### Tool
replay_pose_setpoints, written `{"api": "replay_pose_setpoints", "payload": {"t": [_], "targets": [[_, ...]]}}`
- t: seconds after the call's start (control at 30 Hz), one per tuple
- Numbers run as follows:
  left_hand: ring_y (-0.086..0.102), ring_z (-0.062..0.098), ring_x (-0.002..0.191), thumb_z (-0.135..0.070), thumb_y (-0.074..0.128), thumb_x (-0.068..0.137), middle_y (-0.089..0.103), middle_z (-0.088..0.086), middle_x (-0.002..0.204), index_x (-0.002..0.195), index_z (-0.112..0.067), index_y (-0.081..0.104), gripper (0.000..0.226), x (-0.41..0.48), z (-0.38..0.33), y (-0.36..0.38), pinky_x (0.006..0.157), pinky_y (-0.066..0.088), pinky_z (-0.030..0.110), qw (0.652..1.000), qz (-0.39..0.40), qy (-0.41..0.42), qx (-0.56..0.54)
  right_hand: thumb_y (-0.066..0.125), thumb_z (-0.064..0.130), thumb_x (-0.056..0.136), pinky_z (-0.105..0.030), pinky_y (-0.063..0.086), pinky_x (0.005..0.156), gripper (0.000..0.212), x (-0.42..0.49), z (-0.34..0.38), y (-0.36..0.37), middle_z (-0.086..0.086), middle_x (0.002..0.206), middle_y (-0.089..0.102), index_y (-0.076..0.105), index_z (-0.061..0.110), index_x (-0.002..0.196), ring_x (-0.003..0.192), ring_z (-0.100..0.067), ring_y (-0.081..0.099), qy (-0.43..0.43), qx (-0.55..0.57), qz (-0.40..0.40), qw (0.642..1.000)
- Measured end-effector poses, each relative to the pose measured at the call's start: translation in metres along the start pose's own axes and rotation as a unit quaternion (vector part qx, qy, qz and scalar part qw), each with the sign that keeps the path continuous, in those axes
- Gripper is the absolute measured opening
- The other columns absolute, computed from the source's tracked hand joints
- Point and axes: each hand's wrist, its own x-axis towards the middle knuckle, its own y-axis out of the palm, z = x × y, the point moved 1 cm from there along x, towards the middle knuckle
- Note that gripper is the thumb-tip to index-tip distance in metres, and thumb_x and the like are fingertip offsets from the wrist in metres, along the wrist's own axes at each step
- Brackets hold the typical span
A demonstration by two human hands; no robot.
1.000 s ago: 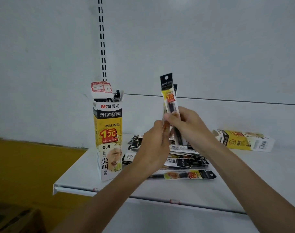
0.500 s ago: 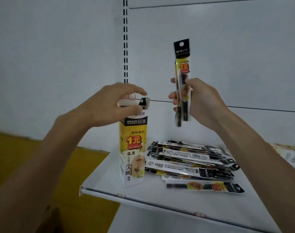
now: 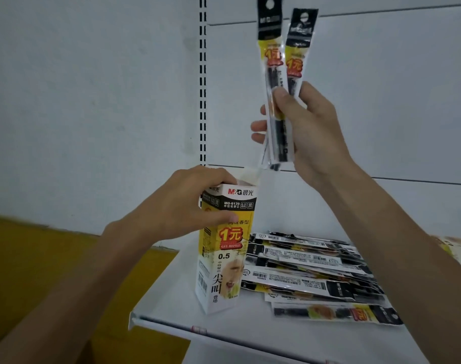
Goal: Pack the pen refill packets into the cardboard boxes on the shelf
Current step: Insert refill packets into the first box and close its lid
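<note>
A change from half a second ago: the left hand [image 3: 182, 206], then spread over the top flap, is now wrapped round the upper part of the tall yellow-and-white cardboard box [image 3: 228, 258], with the thumb laid across its printed front. The right hand [image 3: 312, 135] is shifted too. The two long clear plastic refill packets with black-and-yellow headers [image 3: 270, 51], earlier seen as one stack, are now fanned apart at the top. They are pinched upright between thumb and fingers, and their lower ends are brought just above the box's open top, a little to its right. They are not yet inside.

The box is stood on the white metal shelf [image 3: 250, 334], near the front edge. Its pale flap is raised at the back, and what lies inside cannot be made out from here. Just beside it on the right, a loose pile of matching refill packets [image 3: 311, 271] is left lying flat. At the far right edge a second yellow-and-white cardboard box [image 3: 458, 249] is glimpsed, blurred and cut off, its contents not seen.
</note>
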Motion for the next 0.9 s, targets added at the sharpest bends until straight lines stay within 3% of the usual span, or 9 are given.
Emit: {"api": "replay_pose_setpoints", "payload": {"t": [0.07,0.17,0.3,0.4,0.5,0.63,0.8,0.9], "targets": [[0.049,-0.007,0.096,-0.037,0.074,0.069,0.052,-0.03,0.095,0.102,-0.043,0.048,0.042,0.001,0.0,0.0,0.075,0.038,0.003,1.0,0.005,0.002,-0.002,0.047,0.017,0.097,-0.022,0.05,0.054,0.016,0.0,-0.003,0.009,-0.001,0.075,0.059,0.056,0.011,0.108,0.053,-0.01,0.057,0.003,-0.024,0.013,1.0],[0.049,-0.002,0.096,-0.039,0.073,0.07,0.055,-0.023,0.095,0.103,-0.042,0.051,0.04,0.003,0.001,-0.002,0.076,0.04,0.01,1.0,0.019,0.016,0.012,0.052,0.018,0.094,-0.018,0.041,0.049,0.015,0.005,-0.01,0.019,0.0,0.069,0.056,0.059,0.007,0.102,0.051,-0.007,0.043,0.061,0.032,0.012,0.998],[0.052,0.0,0.093,-0.045,0.068,0.067,0.058,-0.014,0.097,0.098,-0.034,0.061,0.034,0.002,0.001,-0.005,0.073,0.044,0.011,0.999,0.025,0.02,0.007,0.043,0.014,0.097,-0.021,0.046,0.054,0.022,0.006,-0.019,0.029,-0.003,0.064,0.057,0.06,0.003,0.088,0.051,-0.009,0.047,0.09,0.091,0.028,0.991],[0.052,-0.003,0.095,-0.053,0.06,0.064,0.056,-0.016,0.1,0.095,-0.04,0.055,0.034,-0.001,0.002,-0.005,0.075,0.042,0.007,0.999,0.027,0.022,0.004,0.041,0.02,0.098,-0.03,0.052,0.067,0.028,0.006,-0.03,0.029,-0.003,0.066,0.061,0.058,0.008,0.079,0.058,-0.012,0.054,0.105,0.002,0.041,0.994],[0.051,-0.001,0.095,-0.053,0.059,0.064,0.054,-0.012,0.101,0.097,-0.035,0.058,0.038,-0.004,0.004,-0.003,0.075,0.041,0.006,1.0,0.011,0.02,-0.003,0.043,0.027,0.096,-0.032,0.044,0.082,0.033,0.006,-0.039,0.025,-0.007,0.083,0.069,0.058,0.016,0.068,0.082,-0.014,0.058,0.091,-0.188,0.073,0.975],[0.044,-0.002,0.102,-0.051,0.059,0.064,0.048,-0.009,0.105,0.101,-0.024,0.063,0.046,-0.009,0.005,-0.001,0.078,0.037,0.002,1.0,-0.015,0.017,-0.002,0.043,0.031,0.095,-0.028,0.039,0.088,0.035,0.003,-0.041,0.025,-0.006,0.105,0.066,0.061,0.015,0.07,0.103,-0.016,0.057,0.103,-0.25,0.144,0.952],[0.037,-0.004,0.103,-0.051,0.066,0.069,0.042,-0.016,0.114,0.107,-0.028,0.06,0.046,-0.011,0.009,0.003,0.078,0.035,0.004,0.999,-0.028,-0.016,0.022,0.047,0.027,0.094,-0.028,0.043,0.082,0.032,-0.004,-0.037,0.023,-0.017,0.108,0.064,0.064,0.0,0.091,0.103,-0.026,0.059,0.077,-0.317,0.199,0.924],[0.036,-0.003,0.101,-0.061,0.057,0.068,0.047,-0.019,0.106,0.103,-0.029,0.059,0.047,-0.011,0.011,0.004,0.079,0.033,0.011,0.997,-0.048,0.01,0.067,0.048,0.029,0.093,-0.031,0.043,0.076,0.029,-0.003,-0.027,0.018,-0.018,0.097,0.062,0.067,0.008,0.086,0.086,-0.025,0.057,0.037,-0.338,0.179,0.923]]}}
